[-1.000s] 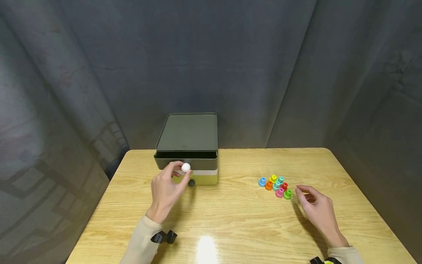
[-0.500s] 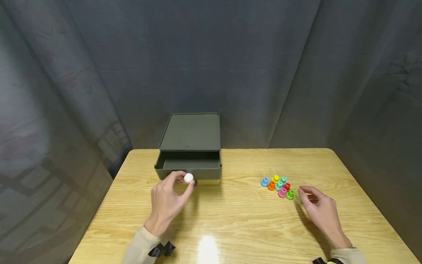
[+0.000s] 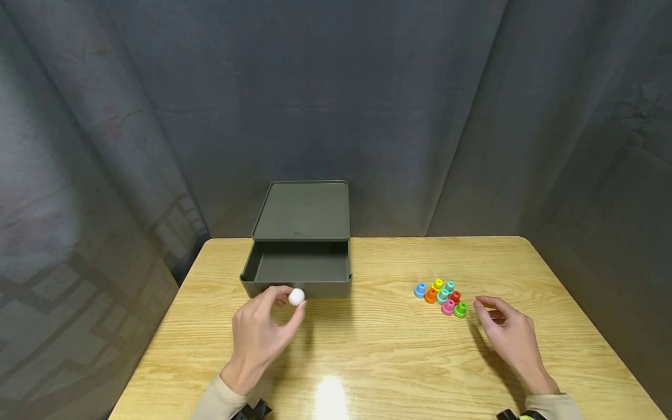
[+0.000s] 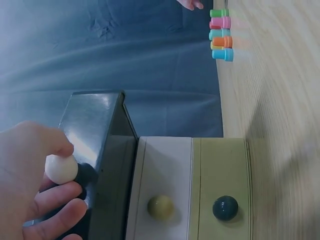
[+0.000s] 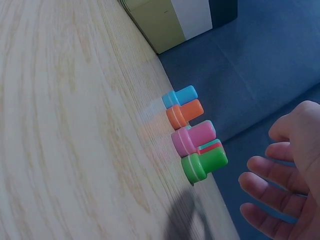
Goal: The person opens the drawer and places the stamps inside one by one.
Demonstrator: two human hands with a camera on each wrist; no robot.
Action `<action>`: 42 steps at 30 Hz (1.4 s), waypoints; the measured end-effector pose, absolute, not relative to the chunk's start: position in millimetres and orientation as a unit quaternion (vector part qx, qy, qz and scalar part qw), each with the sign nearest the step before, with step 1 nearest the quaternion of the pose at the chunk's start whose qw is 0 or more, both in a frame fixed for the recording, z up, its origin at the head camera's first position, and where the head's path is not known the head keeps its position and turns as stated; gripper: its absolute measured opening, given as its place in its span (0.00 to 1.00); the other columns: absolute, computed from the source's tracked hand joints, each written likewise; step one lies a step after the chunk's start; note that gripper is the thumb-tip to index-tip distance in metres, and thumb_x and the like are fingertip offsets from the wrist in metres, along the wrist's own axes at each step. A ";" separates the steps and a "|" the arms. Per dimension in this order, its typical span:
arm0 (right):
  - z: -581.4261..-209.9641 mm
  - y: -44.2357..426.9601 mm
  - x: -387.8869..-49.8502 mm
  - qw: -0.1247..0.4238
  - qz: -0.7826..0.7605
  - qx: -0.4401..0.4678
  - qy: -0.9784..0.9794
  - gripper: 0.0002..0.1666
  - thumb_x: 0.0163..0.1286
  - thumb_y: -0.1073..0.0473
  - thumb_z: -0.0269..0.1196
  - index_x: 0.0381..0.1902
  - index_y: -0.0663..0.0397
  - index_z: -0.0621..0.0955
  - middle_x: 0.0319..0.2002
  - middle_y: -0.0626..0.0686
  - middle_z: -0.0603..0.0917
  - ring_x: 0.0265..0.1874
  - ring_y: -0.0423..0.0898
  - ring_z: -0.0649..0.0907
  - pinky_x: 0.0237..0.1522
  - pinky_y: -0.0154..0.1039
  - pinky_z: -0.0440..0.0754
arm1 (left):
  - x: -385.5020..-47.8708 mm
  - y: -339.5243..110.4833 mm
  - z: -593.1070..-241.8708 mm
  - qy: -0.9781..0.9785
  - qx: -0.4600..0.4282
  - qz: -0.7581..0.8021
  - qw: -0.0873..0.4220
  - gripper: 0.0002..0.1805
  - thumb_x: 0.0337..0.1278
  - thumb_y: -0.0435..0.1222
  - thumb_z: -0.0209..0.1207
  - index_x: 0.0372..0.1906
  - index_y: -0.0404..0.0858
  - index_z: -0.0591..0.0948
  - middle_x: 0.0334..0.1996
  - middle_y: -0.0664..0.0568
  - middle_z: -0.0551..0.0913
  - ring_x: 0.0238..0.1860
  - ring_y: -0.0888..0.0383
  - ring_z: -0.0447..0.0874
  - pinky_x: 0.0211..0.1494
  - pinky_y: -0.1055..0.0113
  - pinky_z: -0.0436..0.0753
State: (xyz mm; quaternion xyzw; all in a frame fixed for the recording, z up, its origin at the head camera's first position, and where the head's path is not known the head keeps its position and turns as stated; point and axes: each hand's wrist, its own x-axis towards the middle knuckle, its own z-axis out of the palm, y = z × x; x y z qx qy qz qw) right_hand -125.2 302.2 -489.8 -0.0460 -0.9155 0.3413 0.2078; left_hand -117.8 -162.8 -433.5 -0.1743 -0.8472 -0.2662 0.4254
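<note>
The left hand (image 3: 259, 335) pinches the white round knob (image 3: 296, 297) on the front of the dark top drawer (image 3: 325, 290), which stands far out of its cabinet (image 3: 304, 210). Nothing shows inside that drawer. In the left wrist view, thumb and fingers are around the white knob (image 4: 61, 169); below are a white drawer (image 4: 165, 172) and a yellow-green drawer (image 4: 220, 172), both closed. Just right of the small coloured pegs, the right hand (image 3: 511, 341) hovers with loosely bent fingers, holding nothing; the right wrist view shows it (image 5: 290, 175) apart from the green peg (image 5: 205, 164).
Several pegs, among them blue (image 3: 420, 290), orange (image 3: 430, 296), yellow, teal, red and pink, stand grouped upright on the wooden table (image 3: 388, 350), right of the cabinet. A dark grey curtain (image 3: 388, 116) hangs behind and at both sides.
The left hand has moved towards the person with the knob, and the top drawer has slid from slightly out to far out. The right hand has hardly moved.
</note>
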 end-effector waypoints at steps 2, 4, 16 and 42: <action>-490.2 302.6 -124.9 0.207 0.341 -0.048 -0.916 0.16 0.77 0.53 0.66 0.53 0.57 0.90 0.45 0.61 0.93 0.31 0.18 0.77 0.34 0.16 0.73 | -116.6 -163.5 -432.3 -0.848 -0.181 -0.259 0.425 0.12 0.51 0.43 0.74 0.38 0.42 0.87 0.24 0.55 0.88 0.22 0.60 0.84 0.24 0.66 0.78; -490.4 302.5 -124.1 0.206 0.340 -0.049 -0.916 0.16 0.78 0.53 0.66 0.53 0.57 0.90 0.45 0.61 0.93 0.31 0.18 0.77 0.34 0.16 0.74 | -115.2 -165.4 -430.8 -0.849 -0.190 -0.256 0.420 0.12 0.54 0.45 0.73 0.38 0.43 0.87 0.24 0.57 0.88 0.22 0.61 0.83 0.24 0.67 0.77; -495.2 304.0 -123.7 0.213 0.341 -0.039 -0.915 0.15 0.78 0.53 0.66 0.51 0.57 0.90 0.44 0.61 0.93 0.31 0.19 0.78 0.35 0.16 0.73 | -113.7 -192.0 -397.0 -0.804 -0.186 -0.318 0.467 0.05 0.54 0.36 0.70 0.36 0.41 0.91 0.24 0.56 0.90 0.20 0.62 0.82 0.25 0.73 0.77; -495.6 309.4 -122.1 0.206 0.347 -0.060 -0.913 0.17 0.78 0.53 0.65 0.52 0.59 0.90 0.46 0.63 0.93 0.31 0.18 0.77 0.34 0.16 0.74 | -136.0 -236.8 -391.2 -0.831 -0.045 -0.511 0.216 0.24 0.73 0.35 0.65 0.71 0.40 0.81 0.65 0.45 0.85 0.49 0.82 0.83 0.47 0.82 0.79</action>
